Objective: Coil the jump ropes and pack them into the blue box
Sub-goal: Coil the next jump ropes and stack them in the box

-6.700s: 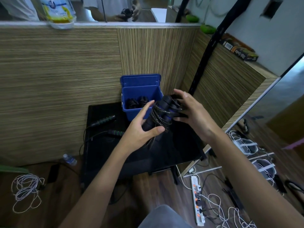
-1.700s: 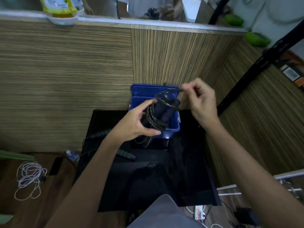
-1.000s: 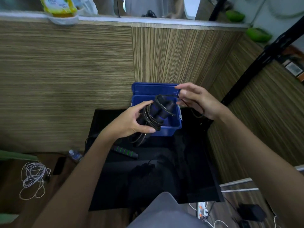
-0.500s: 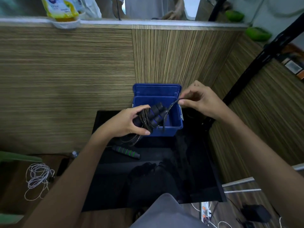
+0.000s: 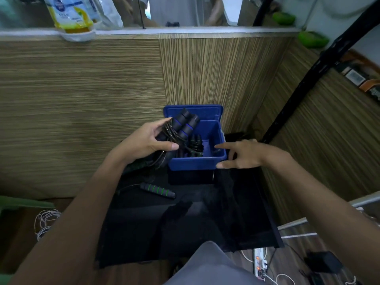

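Black table (image 5: 185,223), green-striped handle (image 5: 158,190) beside blue box (image 5: 197,162); left hand (image 5: 147,140) around coiled rope (image 5: 178,128), right hand (image 5: 244,154) slack.

Dim indoor light, brightest along top edge – black table (image 5: 236,212) swallows detail, faint sheen only; wide-angle bend at edges – forearms slightly soft, wood panel (image 5: 82,99) evenly lit, soft shadows
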